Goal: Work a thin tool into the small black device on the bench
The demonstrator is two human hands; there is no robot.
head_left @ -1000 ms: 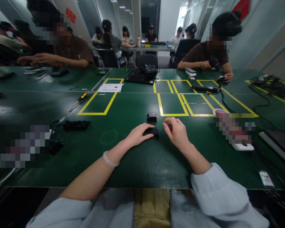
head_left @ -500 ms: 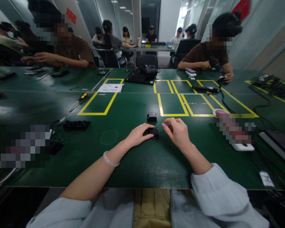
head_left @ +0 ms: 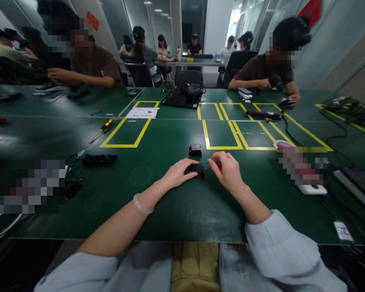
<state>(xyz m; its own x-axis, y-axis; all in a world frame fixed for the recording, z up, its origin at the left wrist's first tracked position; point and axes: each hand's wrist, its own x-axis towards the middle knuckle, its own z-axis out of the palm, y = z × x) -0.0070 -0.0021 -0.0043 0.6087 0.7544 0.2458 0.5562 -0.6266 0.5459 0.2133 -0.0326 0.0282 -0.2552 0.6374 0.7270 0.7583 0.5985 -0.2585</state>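
The left hand (head_left: 179, 173) curls its fingers over a small black square box (head_left: 198, 169) in the middle of the green table (head_left: 176, 211). The right hand (head_left: 228, 170) pinches a thin dark red tool (head_left: 218, 164) tight, just beside the box.

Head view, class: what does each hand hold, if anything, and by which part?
Left hand steadies the small black plastic box, pressing its left edge. Right hand pinches a thin dark-red-handled tool by the handle.

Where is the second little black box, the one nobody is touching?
In the head view the untouched black box lies on the green table, just beyond the black box under the left hand, left of a yellow-taped rectangle's near corner.
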